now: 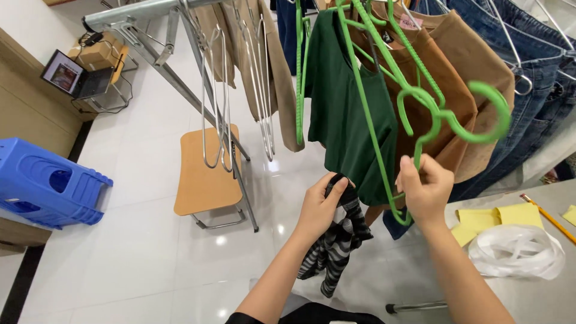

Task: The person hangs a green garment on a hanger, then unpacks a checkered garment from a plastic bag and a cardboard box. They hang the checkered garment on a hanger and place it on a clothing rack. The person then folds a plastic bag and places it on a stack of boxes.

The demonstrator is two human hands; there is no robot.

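My left hand (320,206) grips a black and grey striped garment (337,246) that hangs down from it. Just to its right, my right hand (424,191) holds the lower part of a bunch of green plastic hangers (432,108), their hooks curling up to the right. Directly behind both hands a dark green shirt (345,102) hangs from the metal drying rack (180,54), with a brown shirt (456,78) to its right.
Empty metal hangers (216,108) and beige garments hang on the rack. Jeans (534,78) hang at the far right. A small wooden stool (204,171) stands below the rack, a blue plastic stool (42,186) at left, a laptop (75,78) at far left. The table (534,300) at right holds yellow notes, a pencil and a white plastic bag (516,252).
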